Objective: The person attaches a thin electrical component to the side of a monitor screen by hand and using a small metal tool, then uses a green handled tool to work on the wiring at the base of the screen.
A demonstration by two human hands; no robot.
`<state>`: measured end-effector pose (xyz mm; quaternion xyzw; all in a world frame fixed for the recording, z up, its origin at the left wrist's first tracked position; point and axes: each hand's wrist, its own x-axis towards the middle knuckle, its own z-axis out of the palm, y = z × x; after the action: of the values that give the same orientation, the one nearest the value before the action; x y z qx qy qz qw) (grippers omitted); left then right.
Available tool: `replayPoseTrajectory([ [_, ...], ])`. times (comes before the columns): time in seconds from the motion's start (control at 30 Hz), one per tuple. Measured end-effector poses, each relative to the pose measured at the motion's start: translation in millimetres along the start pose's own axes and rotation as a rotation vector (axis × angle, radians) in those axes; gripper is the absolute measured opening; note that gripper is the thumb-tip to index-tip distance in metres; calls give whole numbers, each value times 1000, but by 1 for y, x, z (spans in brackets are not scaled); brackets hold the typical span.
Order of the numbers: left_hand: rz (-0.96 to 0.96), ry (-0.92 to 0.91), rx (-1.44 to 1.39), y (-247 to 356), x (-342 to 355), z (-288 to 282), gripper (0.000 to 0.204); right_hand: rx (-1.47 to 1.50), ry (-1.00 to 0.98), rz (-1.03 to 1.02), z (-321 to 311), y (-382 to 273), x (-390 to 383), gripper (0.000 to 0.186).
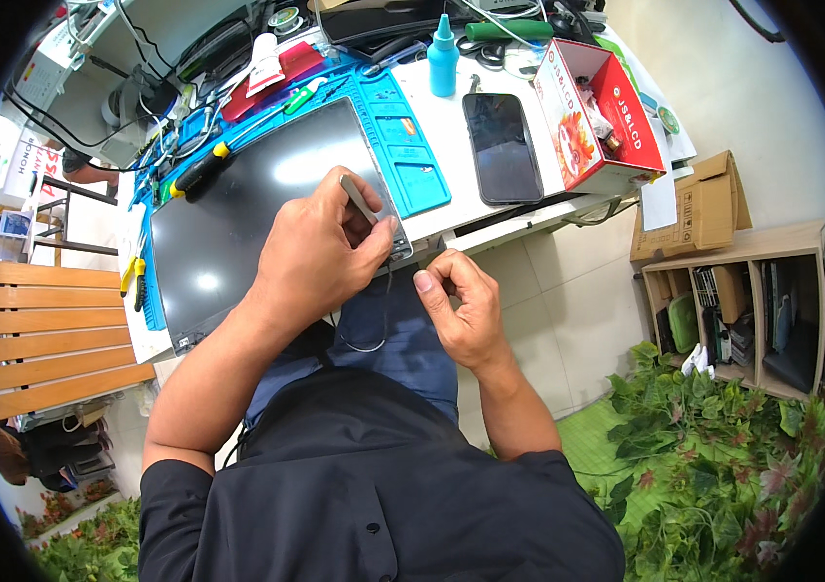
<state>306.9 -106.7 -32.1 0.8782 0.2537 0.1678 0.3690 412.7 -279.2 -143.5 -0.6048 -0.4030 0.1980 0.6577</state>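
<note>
A dark screen panel (248,194) lies flat on the blue work mat (411,160) at the table's front. Over the panel's right edge, my left hand (320,242) is closed on grey metal tweezers (358,200), their tips hidden by the fingers. Just beyond the table edge, my right hand (466,310) is curled with thumb and forefinger together; whatever it pinches, if anything, is too small to tell. Below the panel's corner, a thin cable (385,335) hangs in a loop over my lap, between the two hands.
A black phone (503,150), a blue squeeze bottle (443,58) and a red-and-white box (602,121) stand to the right. Screwdrivers (201,171) and yellow-handled cutters (134,274) lie around the panel. A wooden shelf (737,247) sits at the far right, a slatted bench (49,330) at left.
</note>
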Motion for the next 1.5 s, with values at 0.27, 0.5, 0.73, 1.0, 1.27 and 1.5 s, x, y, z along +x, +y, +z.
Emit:
replayPoseTrajectory([
  [0.27, 21, -20, 50, 8, 2, 1, 28, 4, -25, 15, -1, -2, 0, 24],
  [0.5, 118, -48, 167, 6, 2, 0, 28, -10, -70, 44, 3, -9, 4, 21],
  [0.73, 147, -131, 247, 13, 15, -6, 25, -1, -87, 28, 5, -9, 4, 22],
  [1.0, 158, -96, 218, 8, 11, -5, 23, -28, -107, 28, 4, -13, 3, 23],
  [1.27, 125, -111, 22, 2, 7, -4, 23, -24, -74, 17, 2, -11, 6, 21],
  [1.5, -32, -159, -97, -9, 5, -10, 21, -4, 8, 36, 5, -4, 4, 18],
])
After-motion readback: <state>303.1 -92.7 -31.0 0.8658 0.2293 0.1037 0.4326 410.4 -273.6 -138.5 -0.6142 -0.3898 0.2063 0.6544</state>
